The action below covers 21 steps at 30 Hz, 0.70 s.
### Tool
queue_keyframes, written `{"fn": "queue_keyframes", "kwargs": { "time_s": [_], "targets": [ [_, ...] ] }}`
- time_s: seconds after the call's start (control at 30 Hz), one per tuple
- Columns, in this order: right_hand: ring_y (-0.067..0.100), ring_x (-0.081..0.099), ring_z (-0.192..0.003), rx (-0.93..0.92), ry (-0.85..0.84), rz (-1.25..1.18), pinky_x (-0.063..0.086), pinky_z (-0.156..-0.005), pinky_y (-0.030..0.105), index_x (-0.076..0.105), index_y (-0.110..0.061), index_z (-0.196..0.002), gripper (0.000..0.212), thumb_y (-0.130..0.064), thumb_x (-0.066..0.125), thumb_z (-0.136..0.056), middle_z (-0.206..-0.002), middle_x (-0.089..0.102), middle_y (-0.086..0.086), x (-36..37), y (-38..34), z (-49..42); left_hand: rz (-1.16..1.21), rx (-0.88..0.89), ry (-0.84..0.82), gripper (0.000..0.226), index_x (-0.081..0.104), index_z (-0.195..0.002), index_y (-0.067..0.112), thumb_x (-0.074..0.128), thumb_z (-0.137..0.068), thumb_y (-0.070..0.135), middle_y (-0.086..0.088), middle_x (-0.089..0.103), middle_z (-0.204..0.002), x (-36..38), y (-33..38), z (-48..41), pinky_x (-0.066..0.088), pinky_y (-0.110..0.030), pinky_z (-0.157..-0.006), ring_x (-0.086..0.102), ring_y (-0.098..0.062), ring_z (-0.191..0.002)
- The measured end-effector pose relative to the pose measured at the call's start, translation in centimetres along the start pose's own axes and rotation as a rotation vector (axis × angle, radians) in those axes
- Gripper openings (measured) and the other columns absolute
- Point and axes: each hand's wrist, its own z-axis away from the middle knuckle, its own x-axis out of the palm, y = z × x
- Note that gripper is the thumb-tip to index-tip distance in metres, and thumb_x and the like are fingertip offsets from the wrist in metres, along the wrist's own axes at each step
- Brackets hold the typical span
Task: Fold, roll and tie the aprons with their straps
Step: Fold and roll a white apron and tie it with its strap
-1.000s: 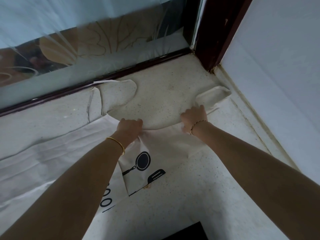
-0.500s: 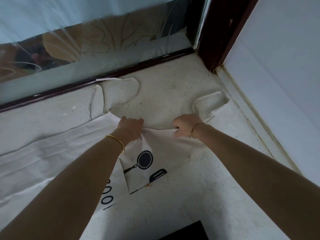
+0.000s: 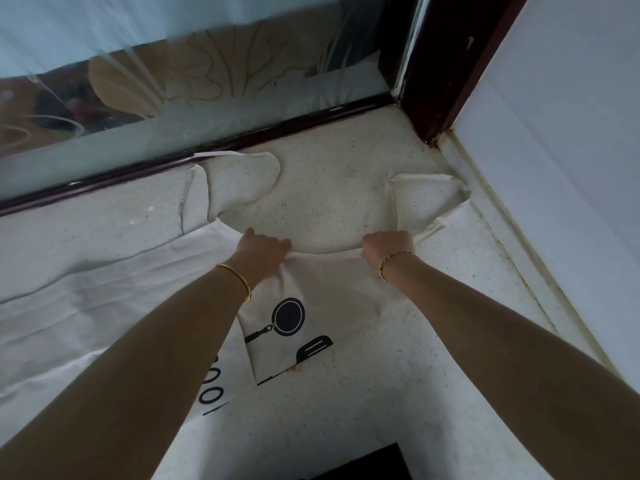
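A cream apron (image 3: 332,292) with black pan and spatula prints lies on a speckled stone ledge (image 3: 332,199), its body spreading off to the left. My left hand (image 3: 261,249) grips the apron's curved neck edge at its left end. My right hand (image 3: 388,247) grips the same edge further right. The edge is stretched between both fists. One shoulder strap (image 3: 242,185) lies flat toward the window, the other shoulder strap (image 3: 426,199) is bunched near the right wall.
A glass window with a dark frame (image 3: 207,157) runs along the ledge's far side. A white wall (image 3: 554,168) closes the right side, meeting a dark post (image 3: 440,81) in the corner. A dark opening (image 3: 367,467) shows below the ledge's near edge.
My right hand has slid left and toward me along the neck edge, pulling the right strap into a bunch. My left hand stays where it was.
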Motion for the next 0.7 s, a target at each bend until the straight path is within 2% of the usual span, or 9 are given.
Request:
{"fn": "queue_keyframes", "kwargs": {
  "time_s": [0.07, 0.13, 0.23, 0.33, 0.43, 0.5, 0.57, 0.67, 0.7],
  "targets": [
    [0.012, 0.047, -0.061, -0.02, 0.067, 0.001, 0.032, -0.066, 0.026, 0.057, -0.017, -0.089, 0.018, -0.011, 0.042, -0.095, -0.072, 0.053, -0.004, 0.1, 0.1, -0.1, -0.005, 0.012, -0.006, 0.03, 0.041, -0.122, 0.022, 0.043, -0.092, 0.019, 0.0, 0.061, -0.108, 0.2, -0.3, -0.2, 0.027, -0.039, -0.1, 0.057, -0.023, -0.105],
    [0.019, 0.057, -0.082, -0.059, 0.173, 0.003, 0.034, -0.067, 0.029, 0.054, -0.013, -0.107, 0.016, -0.013, 0.047, -0.093, -0.097, 0.058, 0.003, 0.4, 0.0, 0.0, -0.021, 0.028, -0.009, 0.028, 0.042, -0.121, 0.022, 0.043, -0.093, 0.022, 0.0, 0.061, -0.109, 0.3, -0.5, -0.3, 0.027, -0.039, -0.1, 0.057, -0.022, -0.105],
    [0.026, 0.051, -0.104, -0.138, 0.252, 0.07, 0.039, -0.081, 0.037, 0.048, -0.012, -0.121, 0.028, -0.013, 0.045, -0.093, -0.116, 0.051, 0.007, 0.4, -0.3, 0.1, -0.05, 0.035, 0.056, 0.027, 0.042, -0.121, 0.02, 0.043, -0.094, 0.022, -0.001, 0.059, -0.112, 0.8, -0.4, -0.3, 0.031, -0.038, -0.098, 0.055, -0.022, -0.106],
    [0.026, 0.046, -0.112, -0.155, 0.225, 0.056, 0.036, -0.093, 0.041, 0.048, -0.013, -0.122, 0.029, -0.017, 0.047, -0.093, -0.119, 0.05, 0.006, -0.5, -1.3, 0.1, -0.076, -0.009, 0.233, 0.03, 0.041, -0.123, 0.014, 0.044, -0.094, 0.019, -0.005, 0.052, -0.12, 1.5, -0.3, 0.4, 0.034, -0.037, -0.1, 0.049, -0.023, -0.111],
    [0.027, 0.045, -0.111, -0.237, 0.209, -0.077, 0.038, -0.09, 0.039, 0.046, -0.013, -0.121, 0.032, -0.018, 0.053, -0.09, -0.12, 0.047, 0.007, -0.7, -4.0, 0.1, 0.007, -0.171, 0.36, 0.041, 0.035, -0.127, 0.01, 0.048, -0.093, 0.028, -0.01, 0.04, -0.13, 1.9, -0.8, 1.3, 0.033, -0.038, -0.102, 0.041, -0.027, -0.118],
    [0.026, 0.046, -0.108, -0.279, 0.253, -0.138, 0.039, -0.086, 0.038, 0.047, -0.013, -0.12, 0.032, -0.029, 0.051, -0.092, -0.119, 0.049, 0.007, -0.7, -6.2, 0.1, 0.144, -0.312, 0.358, 0.046, 0.033, -0.128, 0.007, 0.049, -0.093, 0.033, -0.012, 0.037, -0.131, 2.3, -1.6, 2.0, 0.036, -0.037, -0.097, 0.04, -0.028, -0.116],
    [0.025, 0.047, -0.107, -0.268, 0.267, -0.131, 0.039, -0.084, 0.036, 0.047, -0.013, -0.118, 0.036, -0.036, 0.051, -0.092, -0.116, 0.052, 0.006, -0.6, -7.6, 0.1, 0.267, -0.422, 0.327, 0.046, 0.031, -0.129, 0.004, 0.047, -0.095, 0.029, -0.015, 0.036, -0.132, 3.0, -2.5, 2.6, 0.04, -0.037, -0.093, 0.041, -0.029, -0.116],
    [0.025, 0.047, -0.108, -0.231, 0.187, -0.115, 0.038, -0.084, 0.035, 0.051, -0.013, -0.112, 0.03, -0.035, 0.053, -0.091, -0.11, 0.056, 0.005, -0.8, -8.5, -0.2, 0.398, -0.535, 0.247, 0.048, 0.028, -0.134, 0.0, 0.045, -0.096, 0.024, -0.017, 0.033, -0.135, 4.3, -4.3, 3.5, 0.042, -0.04, -0.094, 0.039, -0.032, -0.12],
    [0.025, 0.048, -0.108, -0.235, 0.138, -0.106, 0.038, -0.083, 0.034, 0.054, -0.015, -0.104, 0.023, -0.034, 0.053, -0.092, -0.106, 0.056, 0.005, -1.0, -8.5, -0.3, 0.424, -0.559, 0.215, 0.049, 0.027, -0.135, 0.0, 0.045, -0.096, 0.024, -0.017, 0.033, -0.136, 4.8, -4.9, 3.7, 0.042, -0.041, -0.095, 0.038, -0.032, -0.122]
  ]
}}
